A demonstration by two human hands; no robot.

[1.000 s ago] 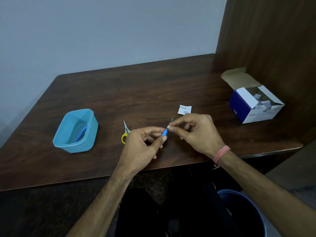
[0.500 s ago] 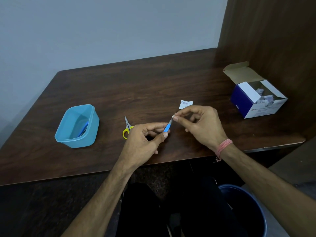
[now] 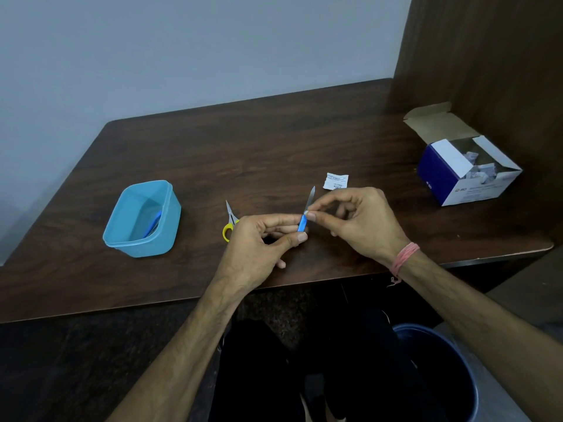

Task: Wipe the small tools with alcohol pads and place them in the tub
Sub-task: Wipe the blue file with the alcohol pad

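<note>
Blade tool [image 3: 305, 212] held over bench [image 3: 274, 147], left hand [image 3: 259, 239] fingers pinching blue handle to steady it; right hand [image 3: 356, 220] fingers pinching pad [image 3: 307, 212] at blade base, likely wiping; scissors [image 3: 230, 222] wait near tub [image 3: 143, 220]

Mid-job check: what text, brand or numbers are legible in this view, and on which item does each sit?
"BD": on the front of the box, beside a round logo.
Smaller print beside it on the box: too blurred to read.
Dark print on the white packet lying on the table: too small to read.
Tub, scissors and the blue-handled tool: no lettering visible.
</note>
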